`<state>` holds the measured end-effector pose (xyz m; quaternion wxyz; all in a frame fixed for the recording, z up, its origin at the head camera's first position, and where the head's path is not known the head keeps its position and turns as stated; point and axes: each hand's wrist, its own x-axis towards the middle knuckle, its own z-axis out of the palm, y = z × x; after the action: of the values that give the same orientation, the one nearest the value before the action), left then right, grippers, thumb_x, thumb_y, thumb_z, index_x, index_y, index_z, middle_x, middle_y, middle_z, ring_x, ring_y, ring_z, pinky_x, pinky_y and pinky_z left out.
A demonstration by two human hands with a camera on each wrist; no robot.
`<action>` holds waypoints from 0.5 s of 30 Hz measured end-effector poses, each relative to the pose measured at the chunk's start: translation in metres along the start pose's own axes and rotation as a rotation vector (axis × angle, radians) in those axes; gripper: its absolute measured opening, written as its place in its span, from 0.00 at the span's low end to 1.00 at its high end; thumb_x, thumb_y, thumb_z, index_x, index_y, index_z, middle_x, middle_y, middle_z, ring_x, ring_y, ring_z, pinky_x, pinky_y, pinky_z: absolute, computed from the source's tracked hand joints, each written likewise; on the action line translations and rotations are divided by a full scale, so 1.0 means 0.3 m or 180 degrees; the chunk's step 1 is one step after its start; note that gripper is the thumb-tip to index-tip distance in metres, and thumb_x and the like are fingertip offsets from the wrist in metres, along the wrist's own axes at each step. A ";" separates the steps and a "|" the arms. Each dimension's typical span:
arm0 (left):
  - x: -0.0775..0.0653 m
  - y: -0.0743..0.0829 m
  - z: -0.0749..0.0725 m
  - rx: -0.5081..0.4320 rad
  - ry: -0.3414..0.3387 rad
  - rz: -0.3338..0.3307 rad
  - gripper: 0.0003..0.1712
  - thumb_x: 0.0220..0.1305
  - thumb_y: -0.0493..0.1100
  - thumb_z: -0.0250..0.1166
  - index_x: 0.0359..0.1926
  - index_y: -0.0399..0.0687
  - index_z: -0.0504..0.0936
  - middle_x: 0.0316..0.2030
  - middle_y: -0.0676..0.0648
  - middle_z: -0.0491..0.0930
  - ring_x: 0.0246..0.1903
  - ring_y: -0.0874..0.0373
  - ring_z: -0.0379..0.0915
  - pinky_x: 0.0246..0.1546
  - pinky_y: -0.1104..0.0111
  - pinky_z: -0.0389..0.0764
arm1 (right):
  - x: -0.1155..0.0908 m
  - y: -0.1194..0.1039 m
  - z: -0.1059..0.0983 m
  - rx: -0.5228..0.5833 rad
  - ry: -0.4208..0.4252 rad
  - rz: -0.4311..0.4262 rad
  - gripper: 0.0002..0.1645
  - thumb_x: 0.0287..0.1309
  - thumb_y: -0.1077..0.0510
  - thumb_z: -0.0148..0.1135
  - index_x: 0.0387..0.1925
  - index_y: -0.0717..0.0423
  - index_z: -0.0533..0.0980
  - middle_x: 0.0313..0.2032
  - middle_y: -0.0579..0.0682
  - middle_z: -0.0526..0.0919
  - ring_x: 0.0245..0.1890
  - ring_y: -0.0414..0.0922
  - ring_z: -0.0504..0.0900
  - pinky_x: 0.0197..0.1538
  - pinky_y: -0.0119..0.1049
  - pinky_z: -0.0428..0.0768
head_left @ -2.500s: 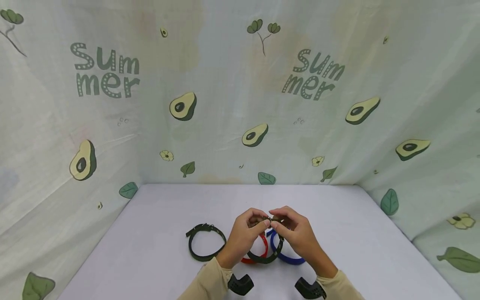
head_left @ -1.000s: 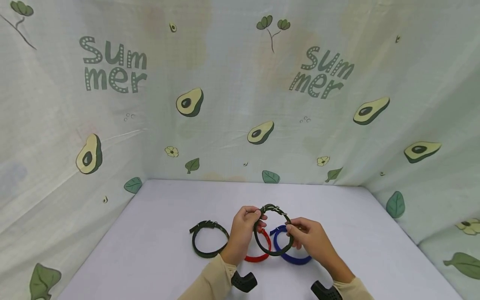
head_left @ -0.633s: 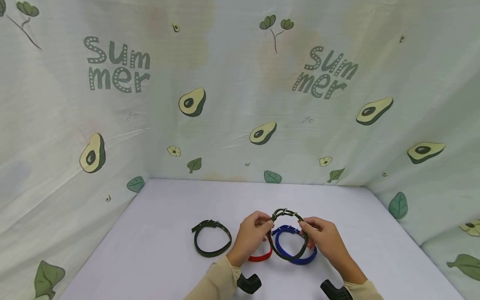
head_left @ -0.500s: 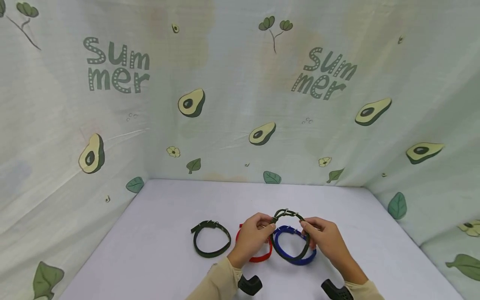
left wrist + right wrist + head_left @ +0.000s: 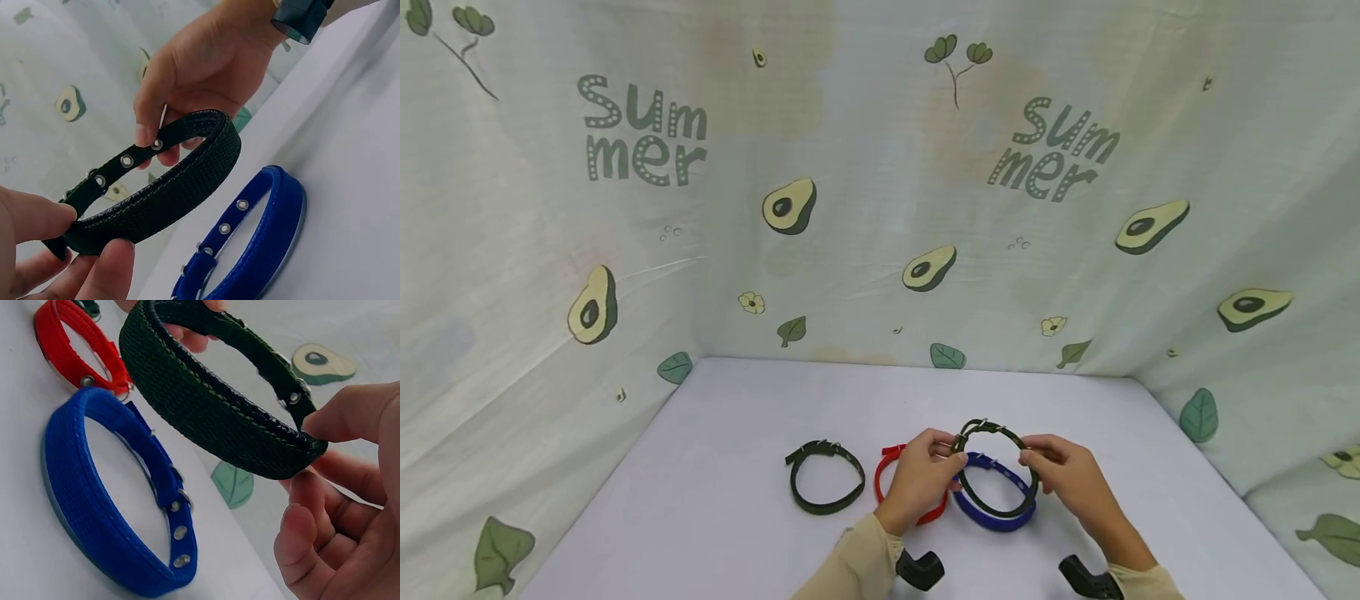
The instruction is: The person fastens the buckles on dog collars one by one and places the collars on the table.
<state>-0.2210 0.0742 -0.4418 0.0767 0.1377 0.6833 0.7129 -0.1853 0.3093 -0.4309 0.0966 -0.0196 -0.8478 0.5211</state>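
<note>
A dark green pet collar (image 5: 1036, 483), closed into a loop, is held above the table between my two hands. My left hand (image 5: 921, 479) pinches its left side with thumb and fingers, and my right hand (image 5: 1067, 471) pinches the right side. Metal eyelets line the strap of this collar (image 5: 162, 203) in the left wrist view. Just beneath it a blue collar (image 5: 59, 469) lies on the table, buckled, with eyelets and a metal ring. Partly hidden behind my left hand is a red collar (image 5: 878, 487).
Another dark green collar (image 5: 808, 507) lies looped on the white table (image 5: 700, 500), left of the red one. Behind the table hangs a pale cloth (image 5: 850, 125) printed with avocados and leaves. Both wrists carry black devices (image 5: 920, 571).
My hands, earlier together at the top of the dark green collar, have parted to its two sides. The collar has moved right, from in front of the red collar to over the blue one.
</note>
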 end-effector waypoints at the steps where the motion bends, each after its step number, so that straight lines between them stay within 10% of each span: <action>1: 0.002 -0.003 0.008 -0.0013 0.0010 0.0002 0.15 0.63 0.37 0.70 0.49 0.40 0.80 0.34 0.48 0.80 0.24 0.54 0.81 0.29 0.63 0.85 | 0.000 0.003 -0.006 -0.0047 0.0009 0.0006 0.20 0.65 0.54 0.66 0.53 0.64 0.79 0.39 0.60 0.86 0.23 0.47 0.77 0.28 0.36 0.76; 15: 0.006 -0.026 0.084 0.0000 0.0014 0.0157 0.19 0.57 0.30 0.72 0.49 0.39 0.79 0.33 0.49 0.78 0.25 0.60 0.80 0.28 0.68 0.84 | 0.007 0.031 -0.059 -0.0272 0.0065 0.0202 0.23 0.65 0.51 0.66 0.53 0.64 0.79 0.39 0.55 0.87 0.30 0.43 0.77 0.31 0.35 0.77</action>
<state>-0.2156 0.0991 -0.4488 0.0576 0.1530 0.6798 0.7149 -0.1848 0.3293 -0.4310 0.0877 -0.0559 -0.8672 0.4869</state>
